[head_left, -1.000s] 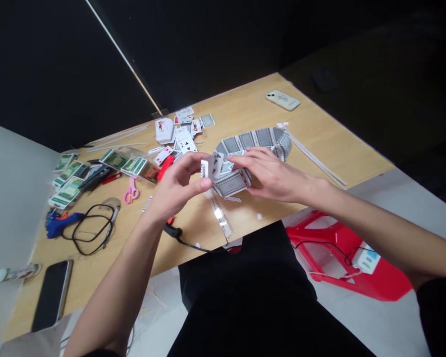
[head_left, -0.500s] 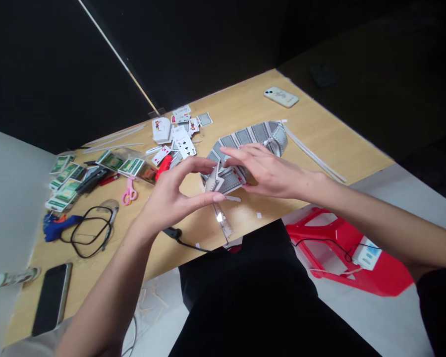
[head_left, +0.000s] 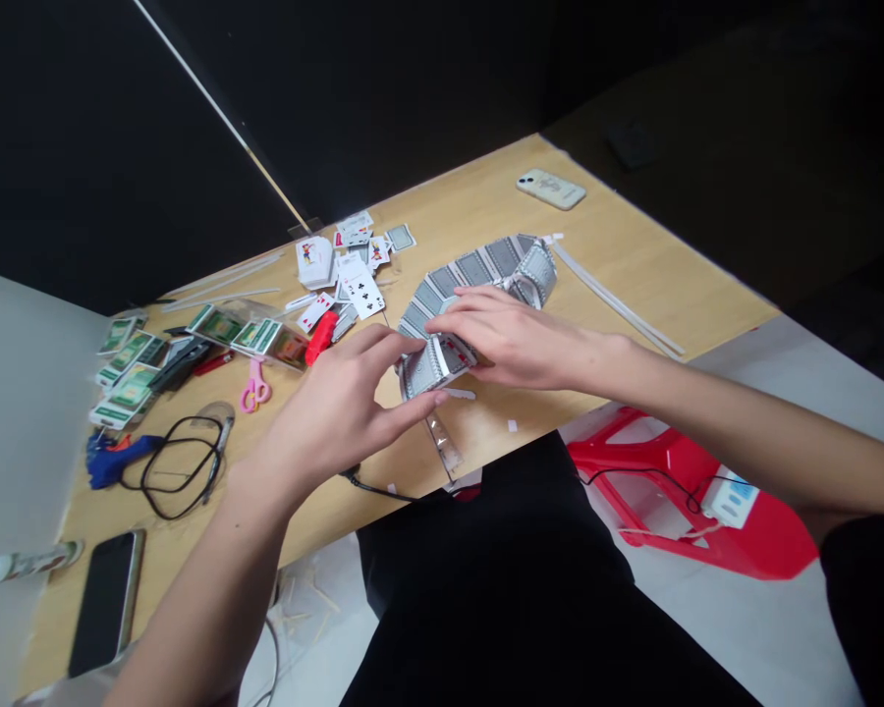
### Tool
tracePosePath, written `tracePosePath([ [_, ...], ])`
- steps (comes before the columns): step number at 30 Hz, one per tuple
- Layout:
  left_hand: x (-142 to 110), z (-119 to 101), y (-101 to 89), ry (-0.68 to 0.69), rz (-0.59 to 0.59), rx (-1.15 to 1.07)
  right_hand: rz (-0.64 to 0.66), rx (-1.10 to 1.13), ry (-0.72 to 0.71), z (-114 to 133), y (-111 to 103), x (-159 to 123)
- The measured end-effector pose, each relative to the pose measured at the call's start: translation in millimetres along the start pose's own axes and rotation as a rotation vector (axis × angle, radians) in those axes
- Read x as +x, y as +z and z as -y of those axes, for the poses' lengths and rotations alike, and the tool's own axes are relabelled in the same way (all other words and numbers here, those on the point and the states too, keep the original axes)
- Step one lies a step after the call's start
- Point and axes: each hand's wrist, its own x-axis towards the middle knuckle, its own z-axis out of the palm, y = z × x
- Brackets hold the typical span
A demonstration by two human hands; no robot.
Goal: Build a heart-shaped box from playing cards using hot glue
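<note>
A curved ring of joined playing cards (head_left: 472, 269), grey patterned backs outward, stands on the table in front of me. My left hand (head_left: 343, 398) pinches a folded playing card (head_left: 421, 369) between thumb and fingers, and this card lies flush along the ring's near wall. My right hand (head_left: 512, 339) grips the ring just right of that card, fingers over the top edge and thumb partly hidden below. A clear ruler (head_left: 443, 444) lies beneath the near end. Just left of the ring is a red tool (head_left: 322, 337), mostly hidden by my left hand.
Loose playing cards (head_left: 360, 290) are scattered behind my left hand. Pink scissors (head_left: 254, 387), card boxes (head_left: 133, 388), a blue glue gun (head_left: 118, 460) and a dark phone (head_left: 106, 601) lie leftward. White strips (head_left: 619, 299) and a pale phone (head_left: 551, 189) lie right. A red stool (head_left: 751, 530) stands below.
The card in my left hand has swung from upright, face showing, to lying along the ring's near wall with its back outward. My right hand stays on the ring, shifting slightly left.
</note>
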Motion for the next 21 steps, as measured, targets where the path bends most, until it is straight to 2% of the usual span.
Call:
tracePosePath([
  [3, 0.5, -0.9, 5.1, 0.016, -0.025, -0.036, 0.021, 0.003, 0.014, -0.4, -0.2, 0.1],
  [8, -10.6, -9.3, 27.4, -0.013, -0.138, 0.005, -0.012, 0.013, 0.022, -4.1, 2.1, -1.5],
  [11, -18.4, -13.0, 30.3, 0.003, -0.176, -0.015, -0.029, 0.008, 0.029, -5.8, -2.0, -0.5],
  [16, -13.7, -10.1, 8.5, 0.089, -0.339, -0.104, -0.090, 0.072, 0.072, -3.5, -27.5, 14.6],
  [21, 3.3, -9.6, -19.1, 0.141, -0.475, -0.070, -0.118, 0.083, 0.259, 11.6, -71.6, 44.3],
])
